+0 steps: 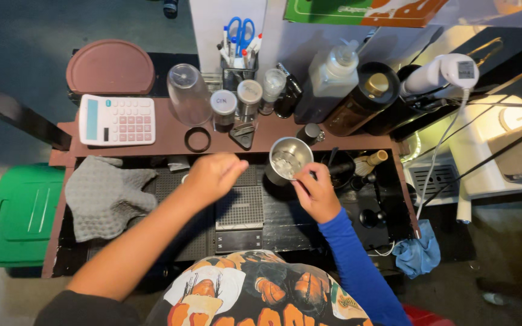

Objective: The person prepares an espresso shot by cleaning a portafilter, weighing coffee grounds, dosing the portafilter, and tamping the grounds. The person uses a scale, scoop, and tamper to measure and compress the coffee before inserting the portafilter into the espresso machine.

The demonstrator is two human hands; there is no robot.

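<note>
Head view shows a steel cup (287,159) tilted on the dark worktop (285,226), pale lumps like ice inside. Right hand (316,192) has fingers (300,179) pinched on its near rim. Left hand (212,175) hovers just beside it, fingers curled together, holding nothing visible. Nearby, a clear tumbler (188,93) stands inverted.

Left hand (212,175) loosely closed, bare forearm stretched forward across the body. Right hand (315,193) raised, fingers pinched together, arm in blue sleeve bent at the elbow.
</note>
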